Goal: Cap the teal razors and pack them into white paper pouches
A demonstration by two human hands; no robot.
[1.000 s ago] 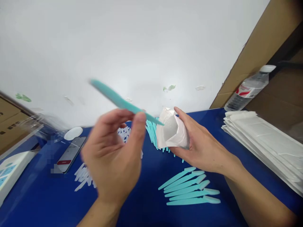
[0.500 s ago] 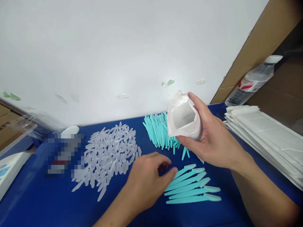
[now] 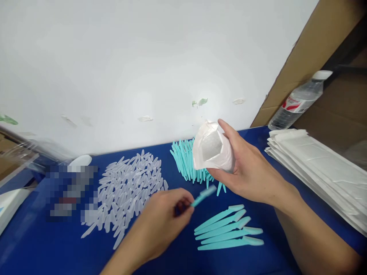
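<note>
My left hand [image 3: 169, 217] pinches one teal razor [image 3: 203, 195] by its handle, blade end pointing up and right, just above the table. A white padded bag [image 3: 213, 149] is in my right hand [image 3: 246, 168], its open mouth facing me. Behind and below the bag lies a pile of teal razors [image 3: 183, 158], partly hidden by it. Several more teal razors [image 3: 226, 233] are fanned out in a row in front of my right hand. To the left of my left hand spreads a heap of pale lilac razor-shaped pieces [image 3: 129, 187].
The blue table [image 3: 51, 244] meets a white wall [image 3: 143, 68]. Flat white padded bags [image 3: 321, 164] are stacked at the right. A water bottle [image 3: 298, 103] leans by cardboard [image 3: 301, 49]. At the left are a blurred item and a white box [image 3: 11, 206].
My left hand has closed on a teal razor and lifted it out of the front row, which now holds fewer. The bag in my right hand has shifted slightly left and down.
</note>
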